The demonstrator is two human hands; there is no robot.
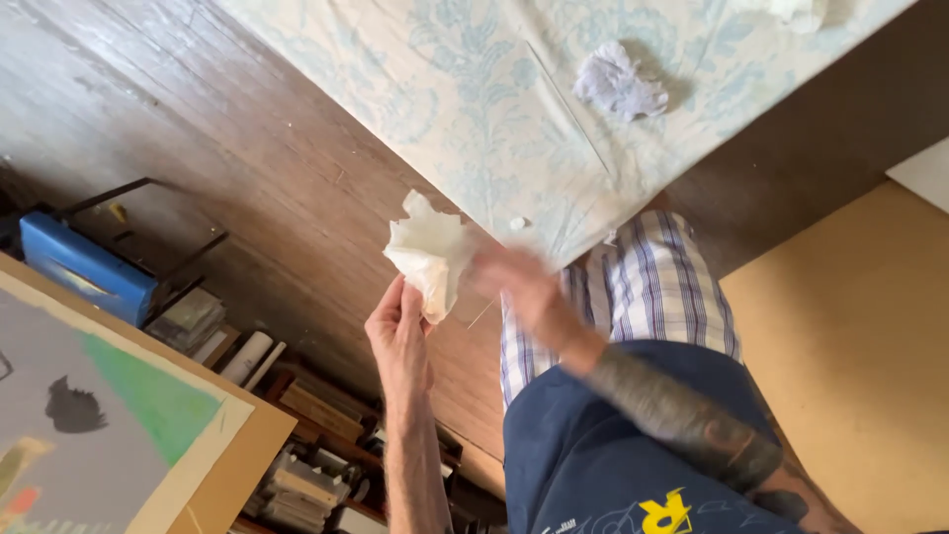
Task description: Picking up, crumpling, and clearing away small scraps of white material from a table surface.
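I see the left hand (pixel 398 331) pinching a crumpled white paper (pixel 430 255), held above the wood floor (pixel 247 148) beside the patterned sheet (pixel 474 99). The right hand (pixel 519 287) is motion-blurred next to the paper; grip indeterminate.

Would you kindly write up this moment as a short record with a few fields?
view: head camera, looking down at the person's own hands
left hand: pinches the lower edge of a crumpled white paper
right hand: motion-blurred, just right of the paper; contact cannot be told
clothing: plaid shorts, dark blue shirt
floor: dark wooden boards, partly covered by a pale blue patterned sheet
on the sheet: another crumpled white wad
lower left: painting on a board, blue box, stacked books
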